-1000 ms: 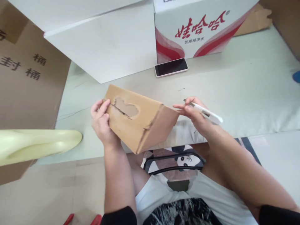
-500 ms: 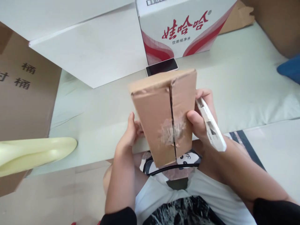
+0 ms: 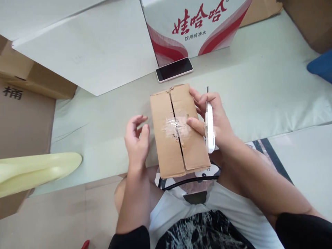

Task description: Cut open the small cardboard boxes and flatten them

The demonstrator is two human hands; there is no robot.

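Observation:
A small brown cardboard box [image 3: 166,152] is held over my lap, its seamed face turned up, with clear tape [image 3: 174,126] across the middle of the seam. My right hand [image 3: 216,119] grips the box by its right edge, thumb on top and fingers at the side. The same hand also holds a white utility knife [image 3: 210,129], its blade showing at the far end and pointing away from me. To the left of the box, my left hand [image 3: 137,136] is apart from it, with loosely curled fingers and nothing in them.
A smartphone [image 3: 174,70] lies on the pale green cloth [image 3: 259,83] beyond the box. Behind it stand a white carton with red lettering [image 3: 192,36] and a large white box [image 3: 90,52]. A pale yellow object [image 3: 52,166] juts in from the left, a blue one [image 3: 321,69] from the right.
The box has tipped flatter and moved slightly left, showing its taped face more fully. My left hand has moved left, away from it. The knife has turned more upright, and its blade now shows.

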